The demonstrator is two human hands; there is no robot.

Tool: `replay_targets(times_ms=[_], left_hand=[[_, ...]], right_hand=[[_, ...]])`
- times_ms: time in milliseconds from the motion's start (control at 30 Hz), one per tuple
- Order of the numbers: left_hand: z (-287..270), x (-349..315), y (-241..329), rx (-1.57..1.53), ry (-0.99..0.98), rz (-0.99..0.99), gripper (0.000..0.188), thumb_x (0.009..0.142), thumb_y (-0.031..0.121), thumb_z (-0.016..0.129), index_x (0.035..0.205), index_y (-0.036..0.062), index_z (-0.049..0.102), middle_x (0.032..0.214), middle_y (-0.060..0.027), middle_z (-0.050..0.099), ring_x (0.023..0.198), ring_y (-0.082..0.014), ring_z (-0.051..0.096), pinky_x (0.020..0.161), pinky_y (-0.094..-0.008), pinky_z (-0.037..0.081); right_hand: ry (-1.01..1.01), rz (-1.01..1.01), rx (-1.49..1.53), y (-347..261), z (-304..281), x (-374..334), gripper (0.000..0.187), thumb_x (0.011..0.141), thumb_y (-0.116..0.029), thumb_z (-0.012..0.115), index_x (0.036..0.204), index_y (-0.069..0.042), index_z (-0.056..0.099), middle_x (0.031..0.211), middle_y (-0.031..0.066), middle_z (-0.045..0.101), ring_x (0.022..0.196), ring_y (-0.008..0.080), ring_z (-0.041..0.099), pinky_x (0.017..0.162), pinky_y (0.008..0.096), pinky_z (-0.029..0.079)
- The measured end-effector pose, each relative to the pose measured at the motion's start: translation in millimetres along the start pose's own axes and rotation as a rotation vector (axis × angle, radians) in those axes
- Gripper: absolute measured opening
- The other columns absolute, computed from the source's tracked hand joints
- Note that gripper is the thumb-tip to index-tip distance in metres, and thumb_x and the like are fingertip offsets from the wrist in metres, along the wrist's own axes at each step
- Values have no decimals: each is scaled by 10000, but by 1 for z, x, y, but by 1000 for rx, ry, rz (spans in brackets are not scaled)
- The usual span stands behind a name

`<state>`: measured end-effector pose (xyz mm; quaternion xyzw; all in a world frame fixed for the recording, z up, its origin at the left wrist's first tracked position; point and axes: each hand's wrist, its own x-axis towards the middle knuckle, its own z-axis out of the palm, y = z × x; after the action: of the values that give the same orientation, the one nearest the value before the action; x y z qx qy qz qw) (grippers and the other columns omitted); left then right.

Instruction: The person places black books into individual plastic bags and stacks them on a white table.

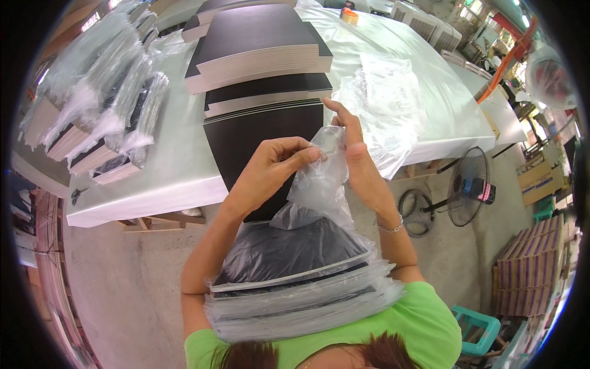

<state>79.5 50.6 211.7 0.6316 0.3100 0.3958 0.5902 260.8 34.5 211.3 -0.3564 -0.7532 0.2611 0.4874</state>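
In front of me my left hand (278, 165) is closed, its thumb and forefinger pinching the gathered edge of a clear plastic bag (322, 187). My right hand (359, 154) is on the other side of the bag, its palm side against the film and its forefinger stretched out; its other fingers are partly hidden. The bag hangs down over a stack of black boards wrapped in clear plastic (295, 252), which rests close against my body. Just beyond my hands is a bare black board (258, 141), its face toward me, at the front of a pile on the table.
More stacks of black boards (258, 37) with pale edges run back along the white-covered table (166, 197). Plastic-wrapped stacks (117, 117) lie at left, near scissors (77, 194). Loose clear bags (387, 98) and a tape roll (350, 16) are at right. A fan (468, 187) stands beyond.
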Motion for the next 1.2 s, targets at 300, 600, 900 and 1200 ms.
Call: replay_targets(times_ms=[300, 600, 900, 1200], left_hand=[[-2, -7, -5, -379, 20, -134, 179, 835, 207, 665, 890, 37, 676, 770, 4, 618, 674, -41, 521, 592, -186, 402], [-2, -9, -11, -357, 81, -117, 175, 812, 209, 689, 837, 40, 656, 711, 15, 583, 631, -41, 506, 551, -190, 380], [-2, -13, -9, -318, 33, -86, 196, 784, 208, 721, 804, 37, 630, 691, 21, 560, 623, -36, 495, 557, -190, 392], [-69, -21, -33, -261, 418, -78, 181, 859, 253, 635, 843, 75, 612, 722, 48, 556, 644, -21, 503, 583, -169, 412]], right_hand=[[-28, 16, -118, 13, 1, -12, 597, 951, -474, 243, 1343, -33, 334, 1230, 175, 408, 1096, 300, 381, 985, 389, 258], [-11, -31, -163, -12, -7, -11, 375, 898, -260, 464, 1230, -90, 507, 1100, 120, 509, 1024, 264, 465, 944, 371, 299], [-42, -200, -218, -11, -2, -1, 230, 736, -37, 640, 960, -77, 610, 998, 101, 580, 950, 239, 536, 856, 368, 388], [14, 7, 661, 21, -13, 2, 114, 913, -102, 504, 995, -58, 439, 552, -39, 369, 440, 77, 363, 726, 260, 454]])
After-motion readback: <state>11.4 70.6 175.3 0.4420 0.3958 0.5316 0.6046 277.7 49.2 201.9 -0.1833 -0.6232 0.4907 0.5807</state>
